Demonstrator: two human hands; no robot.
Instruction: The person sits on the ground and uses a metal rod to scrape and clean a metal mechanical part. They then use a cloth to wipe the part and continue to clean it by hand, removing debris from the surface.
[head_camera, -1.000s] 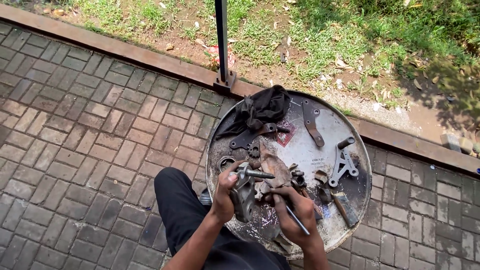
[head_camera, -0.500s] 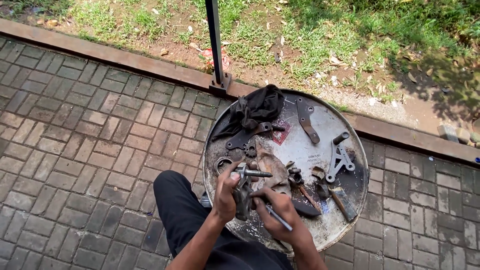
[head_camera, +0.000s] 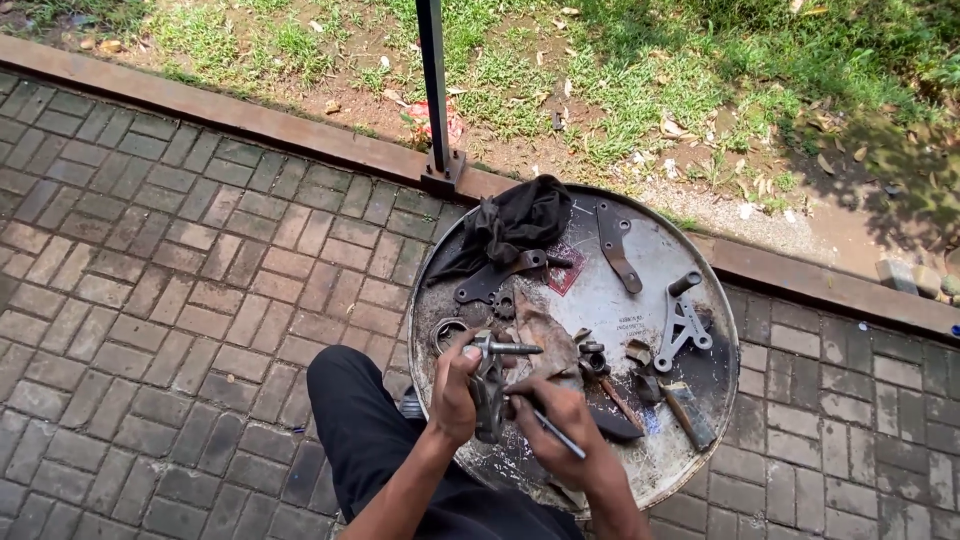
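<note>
While left hand (head_camera: 455, 395) grips metal part (head_camera: 490, 385), right hand (head_camera: 560, 425) pinches thin tool (head_camera: 550, 428).

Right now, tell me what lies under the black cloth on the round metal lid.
The black cloth covers the round metal lid's upper edge and one end of a dark flat bracket. Anything else beneath is hidden.

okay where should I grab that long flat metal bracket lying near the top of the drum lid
Probably take the long flat bracket across its narrow middle, coming straight down from above. It lies flat on the round drum lid with bare metal either side, and the black cloth sits clear to its left.
</note>
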